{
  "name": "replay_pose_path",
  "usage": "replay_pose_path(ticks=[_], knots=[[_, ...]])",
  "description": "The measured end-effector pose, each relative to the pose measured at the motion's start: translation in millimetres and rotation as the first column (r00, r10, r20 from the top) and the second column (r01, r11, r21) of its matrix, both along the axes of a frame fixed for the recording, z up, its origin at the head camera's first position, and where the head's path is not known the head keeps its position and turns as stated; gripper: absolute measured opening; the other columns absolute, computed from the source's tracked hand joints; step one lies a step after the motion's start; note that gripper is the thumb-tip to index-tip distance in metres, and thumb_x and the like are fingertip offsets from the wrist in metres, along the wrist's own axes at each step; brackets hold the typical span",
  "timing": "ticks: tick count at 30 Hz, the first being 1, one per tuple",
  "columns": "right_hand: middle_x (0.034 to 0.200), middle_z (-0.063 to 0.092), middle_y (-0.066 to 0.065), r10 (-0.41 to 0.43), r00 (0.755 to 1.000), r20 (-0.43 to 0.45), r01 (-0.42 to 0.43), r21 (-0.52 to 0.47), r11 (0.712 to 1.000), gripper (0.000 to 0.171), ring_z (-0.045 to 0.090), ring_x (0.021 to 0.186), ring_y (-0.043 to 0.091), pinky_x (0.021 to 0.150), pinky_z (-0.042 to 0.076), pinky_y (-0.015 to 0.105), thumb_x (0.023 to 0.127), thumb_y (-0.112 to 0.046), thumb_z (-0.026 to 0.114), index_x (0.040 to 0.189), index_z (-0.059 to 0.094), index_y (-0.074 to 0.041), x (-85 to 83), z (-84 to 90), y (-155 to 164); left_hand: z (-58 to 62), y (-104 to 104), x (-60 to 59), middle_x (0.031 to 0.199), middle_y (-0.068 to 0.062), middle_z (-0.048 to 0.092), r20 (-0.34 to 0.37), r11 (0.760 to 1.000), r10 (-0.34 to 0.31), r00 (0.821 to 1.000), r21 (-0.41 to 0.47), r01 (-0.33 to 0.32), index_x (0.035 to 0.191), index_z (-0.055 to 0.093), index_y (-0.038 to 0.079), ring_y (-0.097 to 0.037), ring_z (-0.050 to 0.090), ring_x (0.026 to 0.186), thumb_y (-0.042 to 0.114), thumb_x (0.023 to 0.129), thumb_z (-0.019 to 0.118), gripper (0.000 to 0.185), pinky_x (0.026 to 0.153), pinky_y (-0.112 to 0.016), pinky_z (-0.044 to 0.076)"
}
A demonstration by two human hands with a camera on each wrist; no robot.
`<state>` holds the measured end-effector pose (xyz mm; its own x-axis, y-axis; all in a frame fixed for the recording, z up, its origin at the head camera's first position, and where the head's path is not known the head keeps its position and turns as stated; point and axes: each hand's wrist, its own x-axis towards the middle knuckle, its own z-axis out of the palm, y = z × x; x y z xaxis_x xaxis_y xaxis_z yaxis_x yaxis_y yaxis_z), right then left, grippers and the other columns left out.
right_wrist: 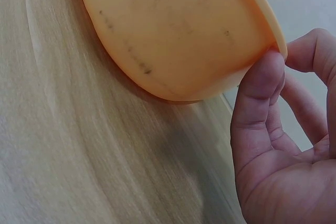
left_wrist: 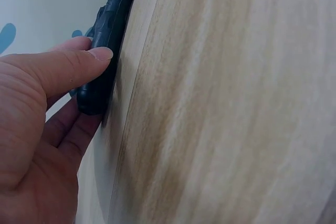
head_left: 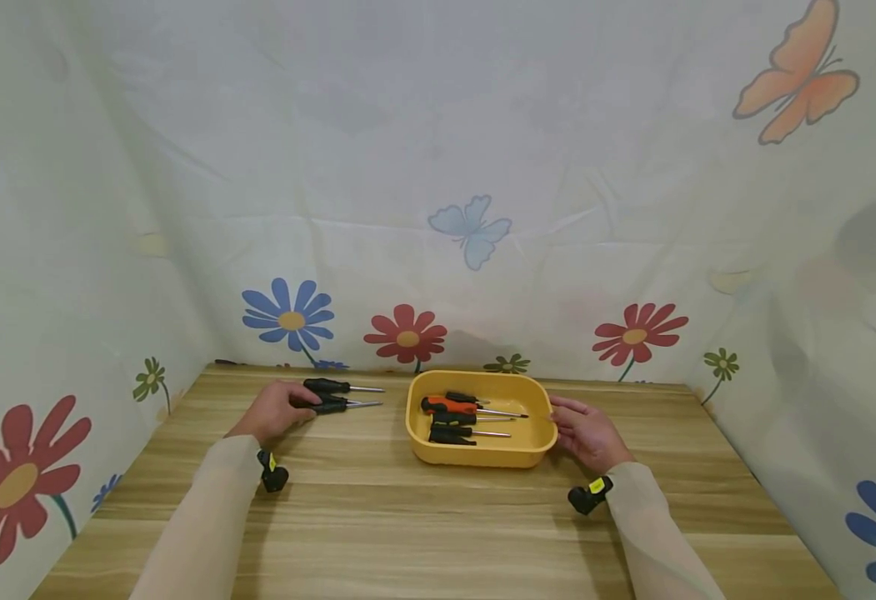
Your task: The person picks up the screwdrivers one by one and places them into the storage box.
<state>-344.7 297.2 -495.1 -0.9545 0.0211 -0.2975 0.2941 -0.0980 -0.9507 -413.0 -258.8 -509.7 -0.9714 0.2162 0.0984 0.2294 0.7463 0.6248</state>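
My left hand (head_left: 298, 408) lies on the wooden table (head_left: 422, 517) and grips the black handle of a screwdriver (head_left: 336, 406). In the left wrist view the thumb (left_wrist: 79, 66) presses that handle (left_wrist: 107, 35) against the fingers below. A second black-handled screwdriver (head_left: 336, 387) lies just behind it. My right hand (head_left: 565, 421) holds the right end of a yellow tray (head_left: 483, 454). Seen from the right wrist, its thumb (right_wrist: 260, 87) sits against the tray's outer wall (right_wrist: 178, 24) under the rim, with the fingers curled behind. Several screwdrivers lie in the tray, one with an orange handle (head_left: 443, 406).
Flowered cloth walls (head_left: 438, 208) close the table in at the back and both sides. Bare wood stretches from the tray to the near edge. Small black cameras (head_left: 273, 477) sit on both wrists.
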Motion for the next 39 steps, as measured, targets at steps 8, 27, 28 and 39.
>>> replay_pose_path(ticks=[8, 27, 28, 39], knots=[[0.129, 0.071, 0.013, 0.003, 1.000, 0.000, -0.003, 0.002, 1.000, 0.049, 0.072, 0.095, 0.018, 0.086, 0.061, 0.031, 0.101, -0.012, 0.065, 0.149, 0.054, -0.009, 0.9, 1.9, -0.3, 3.0, 1.3, 1.0, 0.116, -0.014, 0.075, 0.016, 1.000, -0.011, 1.000, -0.023, 0.011, 0.102, 0.082, 0.012, -0.040, 0.064, 0.118, 0.007, 0.088, 0.079, 0.016, 0.105, -0.060, 0.046], [0.130, 0.070, 0.013, 0.012, 1.000, -0.004, -0.012, 0.008, 1.000, 0.050, 0.072, 0.095, 0.018, 0.086, 0.061, 0.031, 0.101, -0.012, 0.063, 0.150, 0.052, -0.009, 1.8, 2.2, -0.3, 6.9, 5.7, 3.8, 0.103, -0.010, 0.079, -0.073, 0.996, -0.056, 0.996, -0.078, 0.050, 0.097, 0.083, 0.009, -0.038, 0.069, 0.108, 0.006, 0.087, 0.080, 0.012, 0.100, -0.056, 0.051], [0.132, 0.070, 0.014, 0.010, 1.000, -0.002, -0.010, 0.008, 1.000, 0.049, 0.072, 0.096, 0.018, 0.086, 0.061, 0.031, 0.101, -0.012, 0.063, 0.150, 0.053, -0.009, 1.8, 2.3, -0.3, 7.3, 6.0, 4.2, 0.103, -0.010, 0.079, -0.072, 0.996, -0.053, 0.996, -0.076, 0.047, 0.097, 0.083, 0.009, -0.038, 0.069, 0.108, 0.006, 0.086, 0.080, 0.012, 0.100, -0.056, 0.051], [0.131, 0.070, 0.015, 0.007, 1.000, 0.006, -0.007, -0.002, 1.000, 0.051, 0.071, 0.097, 0.019, 0.086, 0.061, 0.031, 0.101, -0.013, 0.065, 0.150, 0.052, -0.009, 1.2, 3.0, -0.3, 4.8, 6.6, 1.5, 0.102, -0.009, 0.079, -0.064, 0.993, -0.040, 0.997, -0.110, 0.032, 0.096, 0.083, 0.011, -0.038, 0.070, 0.108, 0.006, 0.086, 0.080, 0.011, 0.099, -0.056, 0.052]])
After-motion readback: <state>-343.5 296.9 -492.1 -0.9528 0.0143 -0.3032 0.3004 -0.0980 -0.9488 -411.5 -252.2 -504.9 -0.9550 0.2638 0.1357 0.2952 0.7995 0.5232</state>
